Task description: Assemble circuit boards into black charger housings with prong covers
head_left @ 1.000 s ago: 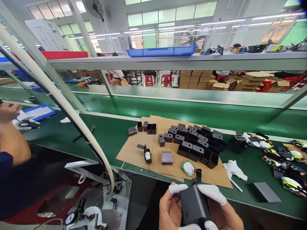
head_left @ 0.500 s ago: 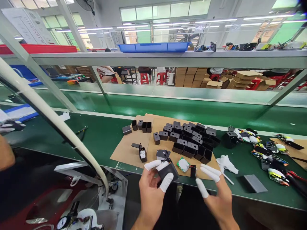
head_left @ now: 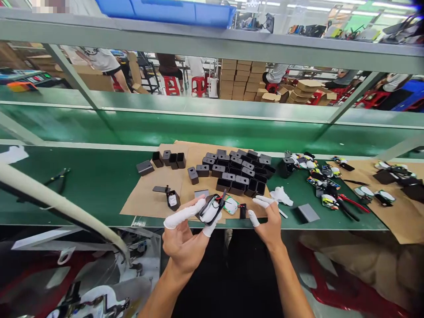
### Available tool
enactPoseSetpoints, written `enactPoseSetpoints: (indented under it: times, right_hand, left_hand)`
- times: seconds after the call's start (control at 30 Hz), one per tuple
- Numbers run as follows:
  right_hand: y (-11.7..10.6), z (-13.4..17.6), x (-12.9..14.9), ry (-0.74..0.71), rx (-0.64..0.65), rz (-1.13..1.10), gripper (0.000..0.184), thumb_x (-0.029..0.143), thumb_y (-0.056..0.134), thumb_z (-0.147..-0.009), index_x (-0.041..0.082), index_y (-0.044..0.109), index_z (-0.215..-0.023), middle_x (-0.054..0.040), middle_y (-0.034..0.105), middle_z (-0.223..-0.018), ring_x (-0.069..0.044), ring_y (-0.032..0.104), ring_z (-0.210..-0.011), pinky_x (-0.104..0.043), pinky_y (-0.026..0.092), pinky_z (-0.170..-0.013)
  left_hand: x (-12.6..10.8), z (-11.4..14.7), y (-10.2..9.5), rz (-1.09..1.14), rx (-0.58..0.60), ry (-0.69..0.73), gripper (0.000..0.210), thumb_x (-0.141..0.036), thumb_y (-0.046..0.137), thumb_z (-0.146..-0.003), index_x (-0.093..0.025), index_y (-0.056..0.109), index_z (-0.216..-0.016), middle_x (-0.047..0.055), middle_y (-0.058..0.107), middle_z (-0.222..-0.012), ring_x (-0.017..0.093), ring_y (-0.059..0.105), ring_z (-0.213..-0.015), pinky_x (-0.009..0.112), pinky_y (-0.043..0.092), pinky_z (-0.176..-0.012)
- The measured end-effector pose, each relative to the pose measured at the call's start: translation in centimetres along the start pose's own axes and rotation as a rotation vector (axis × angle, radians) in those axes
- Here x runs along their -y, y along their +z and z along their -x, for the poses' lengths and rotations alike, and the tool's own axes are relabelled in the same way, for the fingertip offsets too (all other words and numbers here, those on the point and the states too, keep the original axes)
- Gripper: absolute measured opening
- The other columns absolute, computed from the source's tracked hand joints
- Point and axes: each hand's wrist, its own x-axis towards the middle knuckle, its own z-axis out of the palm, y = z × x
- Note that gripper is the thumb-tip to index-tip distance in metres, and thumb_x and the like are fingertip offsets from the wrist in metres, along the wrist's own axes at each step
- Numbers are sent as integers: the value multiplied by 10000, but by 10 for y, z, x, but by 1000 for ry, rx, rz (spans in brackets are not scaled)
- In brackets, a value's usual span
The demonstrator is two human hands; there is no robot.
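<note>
Green bench [head_left: 99, 185], cardboard [head_left: 142, 203] near hands [head_left: 185, 249]; stacked cartons [head_left: 228, 81], red stools [head_left: 171, 85] beyond

The device unit [head_left: 211, 211] in the left hand [head_left: 183, 247] is black outside and white inside, with red near its upper edge; the finger cots [head_left: 180, 217] are plain white. The grouped housings [head_left: 218, 170] are black, the cardboard sheet [head_left: 145, 202] is plain brown, the workbench [head_left: 89, 194] is green, and the circuit board [head_left: 231, 205] is green around a white centre. The pliers [head_left: 354, 203] have red and black handles, the tray [head_left: 165, 12] is blue, and the stools [head_left: 171, 81] are red.
</note>
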Motion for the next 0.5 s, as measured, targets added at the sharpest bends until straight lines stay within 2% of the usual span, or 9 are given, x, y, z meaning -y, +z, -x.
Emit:
enactPoseSetpoints:
  times: [0.2, 0.3, 0.4, 0.5]
  right_hand:
    - [0, -2, 0, -4, 6, -11, 274, 346, 759, -1013, 220, 743, -1256, -133, 763, -1238, -325, 741, -1151, -555, 627, -993]
    - [-1, -6, 5, -33, -30, -32, 227, 325, 771, -1006, 225, 762, -1210, -120, 773, -1195, -316, 753, -1098, -540, 632, -945]
    - [-11, -11, 31, -85, -112, -75, 159, 232, 779, -999, 250, 764, -1157, -81, 778, -1139, -281, 759, -1036, -493, 632, -892]
    - [-29, -16, 82, -174, -159, -162, 287, 138, 812, -964, 280, 759, -1208, -31, 761, -1076, -230, 743, -953, -429, 630, -829]
  left_hand:
    - [-4, 4, 1, -14, -20, 6, 718, 7, 1000, -675, -302, 710, -1254, 30, 859, -1217, 336, 852, -1133, 608, 712, -1041]
    - [-2, 6, 0, -10, -52, 47, 796, 39, 1004, -647, -307, 687, -1291, 24, 864, -1183, 358, 852, -1141, 642, 719, -1023]
    - [0, 6, 1, -78, -48, 191, 872, 98, 970, -634, -274, 642, -1352, 34, 867, -1157, 342, 864, -1097, 579, 755, -933]
    - [2, 7, -1, -151, 5, 239, 822, 90, 945, -664, -245, 638, -1348, 72, 862, -1187, 321, 871, -1058, 481, 769, -851]
